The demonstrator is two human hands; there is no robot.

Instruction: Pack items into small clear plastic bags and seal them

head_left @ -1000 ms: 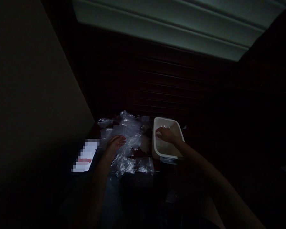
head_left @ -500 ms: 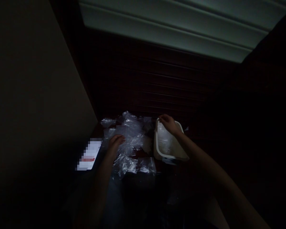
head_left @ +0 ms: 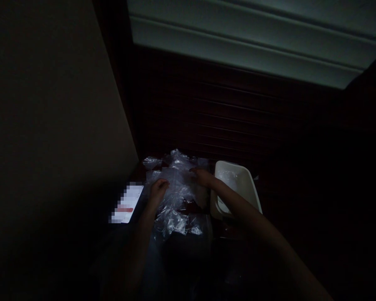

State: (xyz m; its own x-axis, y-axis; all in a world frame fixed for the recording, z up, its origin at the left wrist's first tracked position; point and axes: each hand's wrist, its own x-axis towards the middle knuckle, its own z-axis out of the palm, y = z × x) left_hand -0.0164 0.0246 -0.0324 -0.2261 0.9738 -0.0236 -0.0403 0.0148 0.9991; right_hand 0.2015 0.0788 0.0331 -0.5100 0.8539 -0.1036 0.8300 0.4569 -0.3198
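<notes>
The scene is very dark. A heap of clear crumpled plastic bags lies on a dark surface in front of me. My left hand rests on the left side of the heap, fingers curled onto a bag. My right hand reaches across onto the top right of the heap and touches the plastic; whether it grips a bag is too dim to tell. To the right of the heap stands a white rectangular plastic tub with some clear plastic inside.
A lit, blurred flat rectangle lies left of the heap. A pale wall rises on the left. Dark slatted panelling stands behind the heap, with a pale ledge above it.
My right hand left the white tub and moved left onto the plastic heap. My left hand stayed on the heap. The view shifted, so everything sits further right.
</notes>
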